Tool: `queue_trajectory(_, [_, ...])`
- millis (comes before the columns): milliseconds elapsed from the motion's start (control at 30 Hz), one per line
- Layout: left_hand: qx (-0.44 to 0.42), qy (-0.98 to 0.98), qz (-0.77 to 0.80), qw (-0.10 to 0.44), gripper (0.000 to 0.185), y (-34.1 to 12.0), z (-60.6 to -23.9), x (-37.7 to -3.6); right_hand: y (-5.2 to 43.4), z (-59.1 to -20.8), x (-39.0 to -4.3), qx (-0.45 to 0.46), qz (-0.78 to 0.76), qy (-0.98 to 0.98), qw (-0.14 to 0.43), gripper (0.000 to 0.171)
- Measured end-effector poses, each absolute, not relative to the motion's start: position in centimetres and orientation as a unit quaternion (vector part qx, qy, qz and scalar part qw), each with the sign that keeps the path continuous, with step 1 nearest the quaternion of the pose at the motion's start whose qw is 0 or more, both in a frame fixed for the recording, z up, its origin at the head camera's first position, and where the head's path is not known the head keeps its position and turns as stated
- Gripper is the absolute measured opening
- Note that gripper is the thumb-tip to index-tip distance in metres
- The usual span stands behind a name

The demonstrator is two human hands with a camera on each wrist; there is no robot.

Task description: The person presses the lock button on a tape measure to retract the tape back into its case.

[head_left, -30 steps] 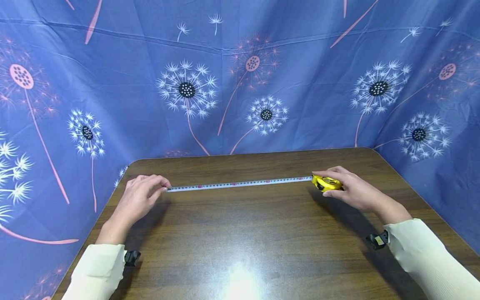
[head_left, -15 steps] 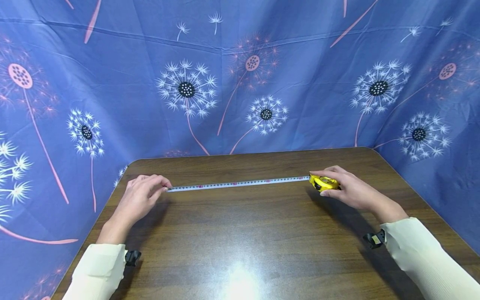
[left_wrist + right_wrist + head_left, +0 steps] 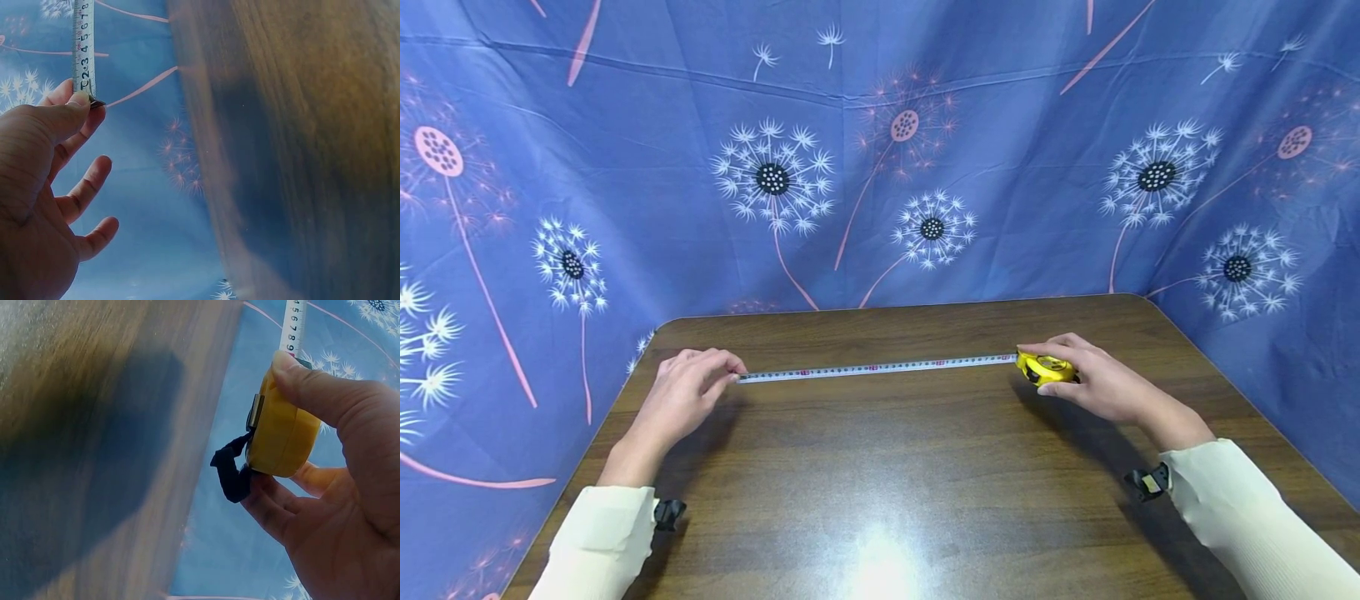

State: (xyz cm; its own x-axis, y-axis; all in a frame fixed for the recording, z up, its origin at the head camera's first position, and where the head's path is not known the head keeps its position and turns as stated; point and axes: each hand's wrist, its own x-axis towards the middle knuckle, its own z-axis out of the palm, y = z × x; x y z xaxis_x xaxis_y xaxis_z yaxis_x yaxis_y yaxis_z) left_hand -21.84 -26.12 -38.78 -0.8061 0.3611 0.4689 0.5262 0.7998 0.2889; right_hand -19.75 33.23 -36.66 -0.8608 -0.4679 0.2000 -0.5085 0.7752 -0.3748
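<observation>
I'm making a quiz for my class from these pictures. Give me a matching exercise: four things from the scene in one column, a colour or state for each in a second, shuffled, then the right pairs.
Things
1. tape measure case
2. tape blade
3. table
4. left hand

Descriptions
A. dark brown wood grain
B. pinches the tape's end hook
C. yellow, gripped by the right hand
D. pulled out straight across the table

Pairs: 1-C, 2-D, 3-A, 4-B
</observation>
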Motion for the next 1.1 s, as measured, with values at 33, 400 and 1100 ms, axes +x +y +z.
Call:
queue_trajectory(33, [-0.24,-0.927,-0.207,0.2,0.02,-26.1,-38.8,-21.9,33.2,-36.7,-19.7,0.26,0.212,-0.941,0.048,0.061])
queue_trajectory(400, [-0.244,-0.925,-0.204,0.21,0.02,-26.0,-39.1,-21.9,33.0,-37.1,-19.6,0.273,0.221,-0.935,0.056,0.061])
queue_trajectory(1100, [-0.246,-0.927,-0.204,0.198,0.017,-25.5,-39.0,-22.1,31.9,-37.3,-19.5,0.278,0.221,-0.933,0.062,0.062])
